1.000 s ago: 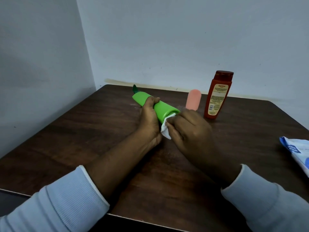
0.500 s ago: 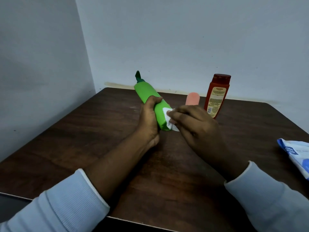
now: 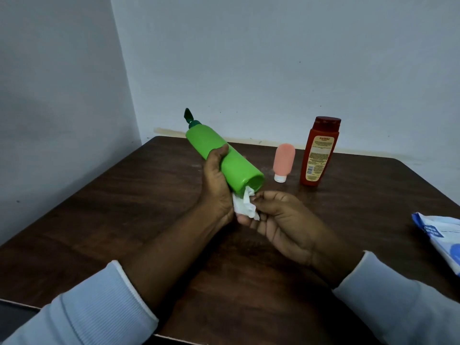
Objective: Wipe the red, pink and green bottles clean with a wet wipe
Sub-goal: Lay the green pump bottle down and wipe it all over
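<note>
The green bottle (image 3: 224, 158) is held tilted above the dark wooden table (image 3: 124, 207), pump top up and away, base towards the camera. The left hand (image 3: 215, 188) wraps round its middle. The right hand (image 3: 281, 220) pinches a crumpled wet wipe (image 3: 245, 206) touching the base's lower rim. Beyond stand the pink bottle (image 3: 283, 158) (on its white cap) and the red bottle (image 3: 318, 153), side by side. A blue-and-white wipes pack (image 3: 440, 237) lies at the table's right edge; pale walls (image 3: 273, 58) meet in the corner behind.

Red bottle (image 3: 319, 150), 1 o'clock — yellow label (image 3: 318, 161) carries a script brand line and fine print, both too blurred to read. Wipe pack (image 3: 441, 241), 3 o'clock — white marks on blue, illegible.
</note>
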